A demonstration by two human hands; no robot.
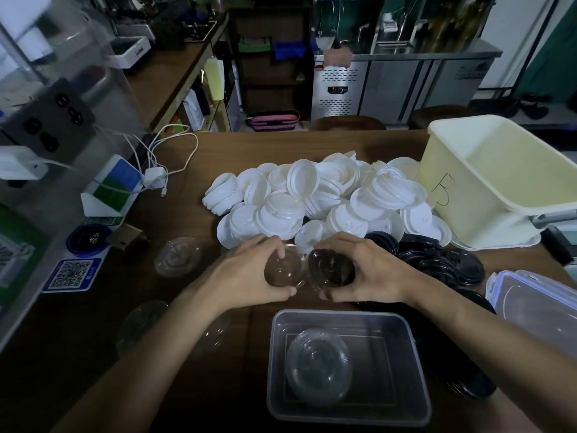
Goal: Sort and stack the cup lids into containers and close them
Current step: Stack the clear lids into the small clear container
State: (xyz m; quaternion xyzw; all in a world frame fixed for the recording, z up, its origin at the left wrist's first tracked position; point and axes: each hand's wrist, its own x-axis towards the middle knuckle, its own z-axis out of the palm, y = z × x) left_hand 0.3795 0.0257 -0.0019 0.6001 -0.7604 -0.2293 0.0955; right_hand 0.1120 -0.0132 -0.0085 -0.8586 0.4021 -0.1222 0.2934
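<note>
Three containers stand on the table (pixel 281 145): a grey container (pixel 418 354) at the near edge holding one stack of clear lids (pixel 318 367), a cream tub (pixel 462 214) at the far right corner, and a lidded box (pixel 537 307) at the right edge. White lids (pixel 312 198) and black lids (pixel 437 260) lie heaped, too many to count. Both forearms reach in from the near edge. The left hand (pixel 256 273) curls round one dome lid (pixel 284 270). The right hand (pixel 368 270) grips a second dome lid (pixel 331 270) just beside it.
</note>
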